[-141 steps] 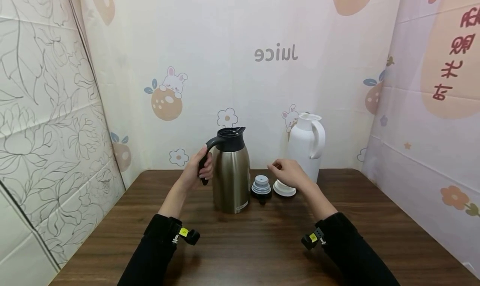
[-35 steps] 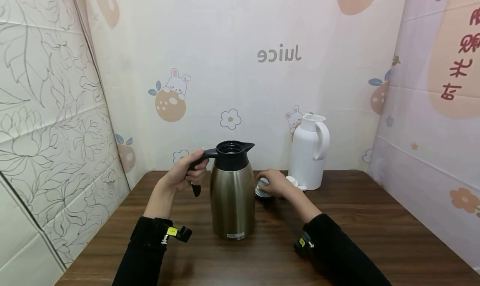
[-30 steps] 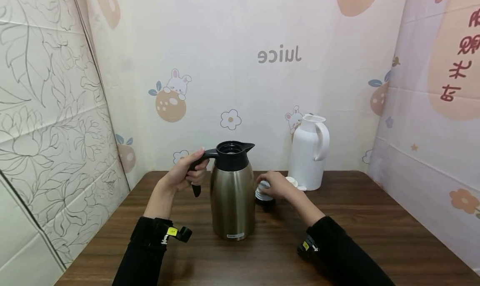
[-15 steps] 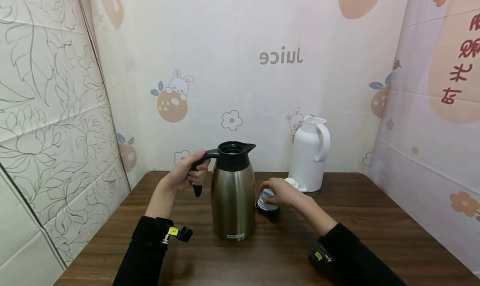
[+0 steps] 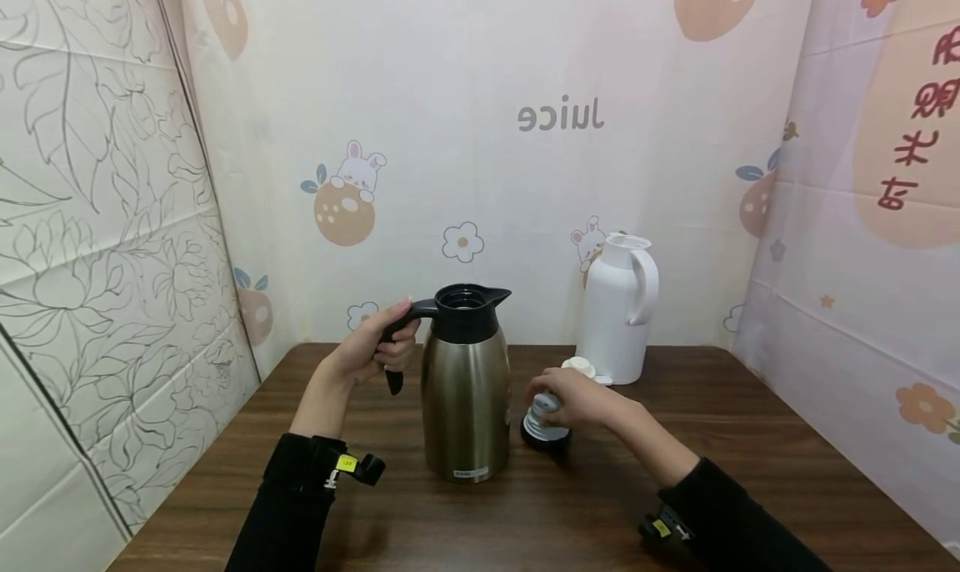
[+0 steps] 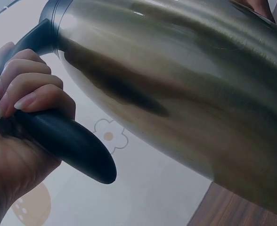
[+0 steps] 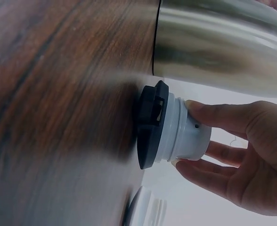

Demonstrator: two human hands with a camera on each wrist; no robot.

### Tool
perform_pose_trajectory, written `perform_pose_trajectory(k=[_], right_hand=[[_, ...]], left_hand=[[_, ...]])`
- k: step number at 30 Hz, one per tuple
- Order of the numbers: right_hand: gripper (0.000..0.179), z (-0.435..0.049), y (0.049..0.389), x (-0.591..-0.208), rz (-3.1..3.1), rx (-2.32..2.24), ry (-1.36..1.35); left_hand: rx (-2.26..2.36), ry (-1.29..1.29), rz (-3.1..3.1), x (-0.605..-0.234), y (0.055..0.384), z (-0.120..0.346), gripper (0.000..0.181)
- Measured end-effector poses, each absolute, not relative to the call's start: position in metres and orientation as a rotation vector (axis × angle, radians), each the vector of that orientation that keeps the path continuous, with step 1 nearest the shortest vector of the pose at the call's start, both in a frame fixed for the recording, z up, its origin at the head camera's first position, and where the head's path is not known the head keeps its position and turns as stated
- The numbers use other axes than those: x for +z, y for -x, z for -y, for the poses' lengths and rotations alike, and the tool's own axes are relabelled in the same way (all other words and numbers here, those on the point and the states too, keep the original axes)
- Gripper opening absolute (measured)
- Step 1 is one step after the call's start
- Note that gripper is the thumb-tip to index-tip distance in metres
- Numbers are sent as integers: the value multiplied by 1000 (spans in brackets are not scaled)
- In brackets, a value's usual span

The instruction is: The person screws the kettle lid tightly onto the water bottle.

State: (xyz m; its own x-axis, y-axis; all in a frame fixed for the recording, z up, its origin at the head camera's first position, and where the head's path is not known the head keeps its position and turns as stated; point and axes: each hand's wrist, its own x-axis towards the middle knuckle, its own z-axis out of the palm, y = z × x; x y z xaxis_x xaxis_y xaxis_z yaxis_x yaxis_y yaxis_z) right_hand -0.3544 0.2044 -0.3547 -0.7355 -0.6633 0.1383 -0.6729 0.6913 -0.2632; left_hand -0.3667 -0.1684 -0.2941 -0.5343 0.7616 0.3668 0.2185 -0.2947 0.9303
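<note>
A brushed-metal thermal jug (image 5: 467, 405) with a black collar and spout stands upright on the table, its top uncovered. My left hand (image 5: 372, 347) grips the jug's black handle (image 6: 68, 141), fingers curled round it. To the right of the jug, my right hand (image 5: 581, 398) pinches the grey upper part of a stopper (image 7: 185, 129) between thumb and fingers. That stopper is upside down, its black cap (image 7: 151, 125) facing the tabletop; whether it touches the wood is hard to tell.
A white thermal jug (image 5: 617, 313) stands behind at the right, handle facing right. A white stopper (image 5: 579, 367) lies before it, partly hidden by my right hand. The brown wooden table (image 5: 480, 530) meets printed cloth walls at back and sides.
The metal jug has come nearer and upright since the earliest frame, still held by my left hand. My right hand has taken hold of the grey-black stopper and moved it right and nearer.
</note>
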Motion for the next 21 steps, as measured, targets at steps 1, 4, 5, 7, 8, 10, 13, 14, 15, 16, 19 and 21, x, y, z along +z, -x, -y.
perform_pose_trajectory(k=[1, 4, 5, 7, 8, 10, 13, 14, 15, 16, 19, 21], right_hand=[[31, -205, 353, -354, 2858, 469, -1138], [33, -207, 350, -353, 2861, 487, -1151], [33, -207, 349, -353, 2858, 491, -1159], [34, -207, 348, -353, 2851, 497, -1172], [33, -208, 348, -353, 2847, 499, -1176], [33, -208, 348, -353, 2841, 504, -1187], [33, -209, 349, -353, 2841, 504, -1199], [33, -209, 350, -353, 2843, 501, -1198], [34, -210, 350, -352, 2851, 502, -1191], [36, -210, 350, -352, 2860, 505, -1179], [43, -212, 351, -351, 2884, 509, -1140], [49, -214, 351, -351, 2909, 527, -1107]], left_hand=[[1888, -1218, -1565, -294, 367, 168, 48], [1893, -1199, -1577, -295, 367, 169, 48], [1893, -1195, -1582, -295, 367, 169, 49], [1896, -1189, -1590, -295, 367, 169, 49], [1896, -1188, -1592, -295, 366, 169, 48], [1896, -1187, -1594, -295, 366, 169, 48], [1898, -1186, -1588, -295, 367, 169, 48], [1899, -1186, -1587, -294, 366, 168, 48], [1899, -1187, -1586, -294, 367, 168, 48], [1898, -1190, -1588, -294, 367, 168, 48], [1900, -1188, -1592, -294, 366, 168, 48], [1903, -1187, -1600, -294, 366, 168, 48]])
